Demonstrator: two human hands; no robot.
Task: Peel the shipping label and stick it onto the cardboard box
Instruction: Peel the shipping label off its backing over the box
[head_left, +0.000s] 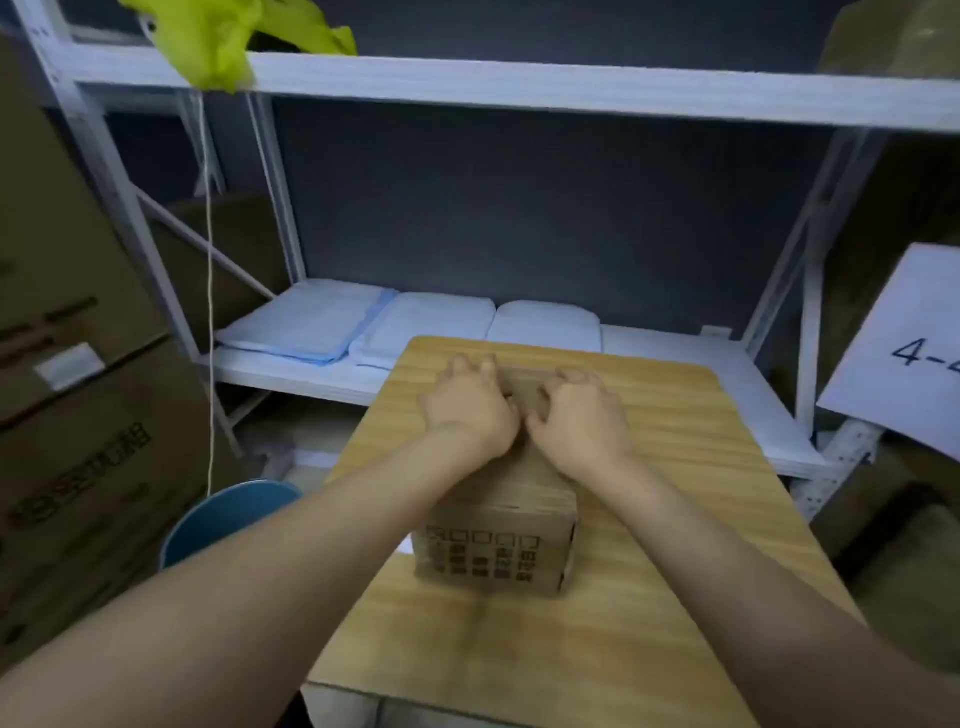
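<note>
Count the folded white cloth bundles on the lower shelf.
3, side by side on the lower shelf: blue-trimmed left bundle, middle bundle, right bundle. The table may hide more.

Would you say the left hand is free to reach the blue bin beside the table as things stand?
Probably yes. The left hand rests on top of the box beside the right hand, apparently holding nothing. The blue bin stands open on the floor left of the table, with nothing visible between.
</note>
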